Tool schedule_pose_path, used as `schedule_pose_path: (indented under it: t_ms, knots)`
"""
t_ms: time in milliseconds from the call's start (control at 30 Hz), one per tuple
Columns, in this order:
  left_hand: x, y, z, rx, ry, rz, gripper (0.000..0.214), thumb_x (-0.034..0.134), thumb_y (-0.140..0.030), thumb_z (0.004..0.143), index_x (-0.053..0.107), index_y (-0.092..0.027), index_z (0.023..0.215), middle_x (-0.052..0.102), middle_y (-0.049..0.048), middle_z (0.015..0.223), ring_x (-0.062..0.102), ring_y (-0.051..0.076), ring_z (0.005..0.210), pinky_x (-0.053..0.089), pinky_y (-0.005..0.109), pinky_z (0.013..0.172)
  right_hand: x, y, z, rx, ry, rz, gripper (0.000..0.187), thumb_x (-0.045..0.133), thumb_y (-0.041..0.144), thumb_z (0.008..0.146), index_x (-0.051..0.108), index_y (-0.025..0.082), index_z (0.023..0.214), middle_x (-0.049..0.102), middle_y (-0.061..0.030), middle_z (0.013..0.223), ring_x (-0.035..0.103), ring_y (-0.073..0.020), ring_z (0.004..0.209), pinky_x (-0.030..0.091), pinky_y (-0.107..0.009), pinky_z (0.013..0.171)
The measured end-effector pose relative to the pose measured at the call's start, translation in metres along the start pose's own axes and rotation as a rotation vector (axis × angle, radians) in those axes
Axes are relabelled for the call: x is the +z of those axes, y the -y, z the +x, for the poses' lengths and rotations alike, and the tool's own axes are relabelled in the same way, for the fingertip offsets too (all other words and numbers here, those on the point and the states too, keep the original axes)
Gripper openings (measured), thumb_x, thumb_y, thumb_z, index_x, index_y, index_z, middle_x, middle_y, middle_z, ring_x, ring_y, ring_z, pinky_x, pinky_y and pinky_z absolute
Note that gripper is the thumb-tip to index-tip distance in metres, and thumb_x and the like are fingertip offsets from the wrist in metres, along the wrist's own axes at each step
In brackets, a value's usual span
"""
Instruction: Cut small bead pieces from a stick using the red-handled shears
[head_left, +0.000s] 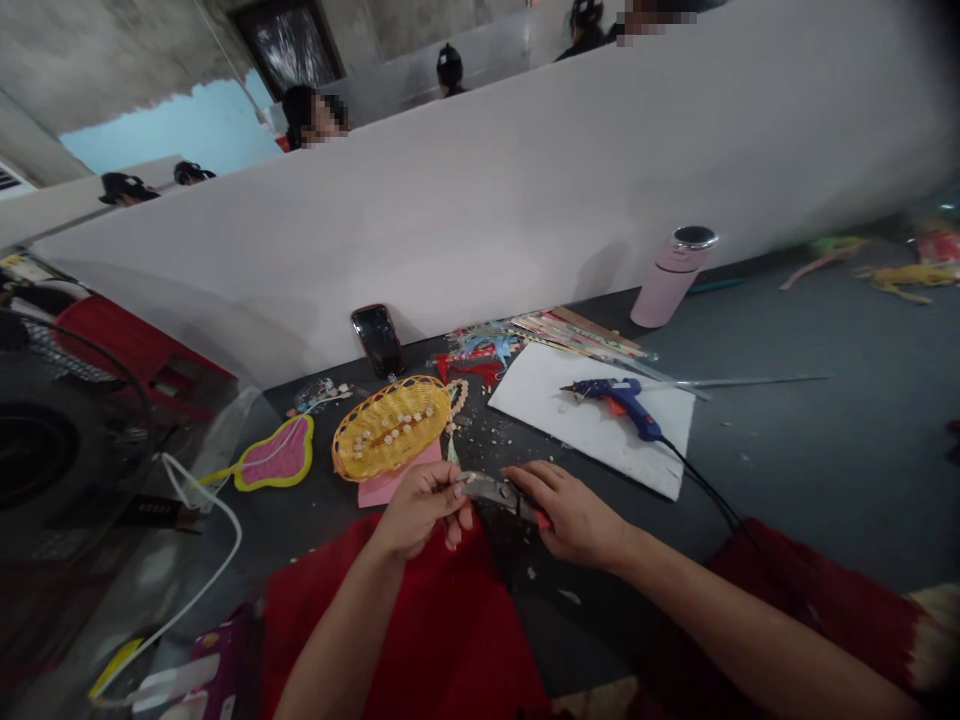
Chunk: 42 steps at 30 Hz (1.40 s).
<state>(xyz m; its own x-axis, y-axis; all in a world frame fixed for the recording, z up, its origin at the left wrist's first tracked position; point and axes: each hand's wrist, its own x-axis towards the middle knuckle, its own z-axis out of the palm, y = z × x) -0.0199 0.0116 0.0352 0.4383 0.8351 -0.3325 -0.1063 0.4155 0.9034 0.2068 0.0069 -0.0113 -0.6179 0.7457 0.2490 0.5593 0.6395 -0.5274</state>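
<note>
My right hand is closed round the red handles of a pair of pliers, whose metal jaws point left. My left hand pinches something small right at the jaw tips; I cannot make out what it is. Both hands hover over the near edge of the dark table, above a red cloth on my lap. Just beyond my left hand lies a yellow woven basket with several pale beads in it, resting on a pink sheet.
A blue glue gun lies on a white sheet. A phone leans on the white partition; a pink tumbler, coloured sticks, a pink-and-yellow fan shape and a black fan at the left. People sit behind the partition.
</note>
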Motion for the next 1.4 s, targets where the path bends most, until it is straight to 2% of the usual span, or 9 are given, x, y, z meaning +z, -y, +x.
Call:
schedule_pose_path:
  t_ms: [233,467,600,700,967,1100,1233,1400]
  knots:
    - [0.003,0.005,0.004,0.051,-0.093,0.051,0.021,0.061,-0.031,0.076,0.05,-0.014,0.07,0.06,-0.0013,0.053,0.049,0.006,0.032,0.038,0.016,0.032,-0.004,0.007,0.002,0.081,0.033,0.005,0.047,0.044,0.012,0.074,0.042,0.013,0.122,0.054,-0.0126,0.105,0.052,-0.0227,0.096,0.044,-0.035,0.085]
    - [0.013,0.005,0.009,0.2,-0.267,0.242,0.017,0.058,-0.03,0.078,0.056,-0.013,0.08,0.064,0.0013,0.069,0.06,0.009,0.052,0.05,0.02,0.052,0.004,0.005,0.003,0.131,-0.04,-0.018,0.059,0.044,0.008,0.067,0.039,0.014,0.125,0.052,-0.0117,0.111,0.049,-0.0228,0.102,0.04,-0.036,0.09]
    - [0.019,0.0,0.007,0.224,-0.353,0.338,0.017,0.059,-0.03,0.077,0.057,-0.013,0.074,0.064,0.0016,0.066,0.06,0.01,0.051,0.049,0.02,0.049,0.004,0.004,0.003,0.13,-0.052,-0.07,0.062,0.044,0.007,0.067,0.037,0.015,0.128,0.052,-0.0121,0.113,0.048,-0.0243,0.103,0.04,-0.039,0.089]
    - [0.019,-0.004,0.005,0.189,-0.332,0.334,0.019,0.059,-0.031,0.075,0.056,-0.013,0.072,0.064,0.0019,0.064,0.059,0.01,0.047,0.048,0.02,0.045,0.002,0.004,0.003,0.108,-0.036,-0.08,0.06,0.044,0.009,0.07,0.036,0.015,0.129,0.052,-0.0127,0.113,0.047,-0.0249,0.103,0.04,-0.04,0.088]
    - [0.007,0.0,0.002,0.09,-0.17,0.203,0.023,0.061,-0.034,0.074,0.052,-0.014,0.069,0.061,-0.0008,0.058,0.055,0.009,0.038,0.044,0.019,0.037,0.0,0.005,0.002,0.054,-0.023,-0.022,0.053,0.045,0.01,0.072,0.041,0.014,0.125,0.053,-0.0134,0.111,0.049,-0.024,0.1,0.041,-0.039,0.088]
    - [0.007,0.003,0.003,0.082,-0.189,0.166,0.022,0.062,-0.033,0.073,0.052,-0.014,0.07,0.061,-0.0008,0.057,0.054,0.008,0.037,0.043,0.018,0.036,-0.001,0.006,0.002,0.063,-0.007,0.003,0.047,0.044,0.013,0.075,0.042,0.014,0.122,0.055,-0.0127,0.105,0.052,-0.0228,0.095,0.043,-0.036,0.085]
    - [0.01,0.003,0.005,0.083,-0.202,0.151,0.02,0.062,-0.03,0.073,0.053,-0.013,0.071,0.062,0.0001,0.057,0.054,0.009,0.037,0.043,0.018,0.036,-0.002,0.006,0.003,0.086,0.0,-0.016,0.047,0.046,0.012,0.072,0.045,0.014,0.119,0.056,-0.0119,0.102,0.053,-0.0229,0.093,0.044,-0.034,0.082]
    - [0.01,0.001,0.005,0.074,-0.199,0.129,0.021,0.062,-0.031,0.073,0.051,-0.013,0.07,0.062,0.0,0.056,0.054,0.008,0.037,0.043,0.017,0.036,0.0,0.004,0.003,0.083,-0.006,-0.055,0.052,0.045,0.011,0.072,0.041,0.016,0.124,0.054,-0.0123,0.109,0.051,-0.0236,0.1,0.041,-0.038,0.087]
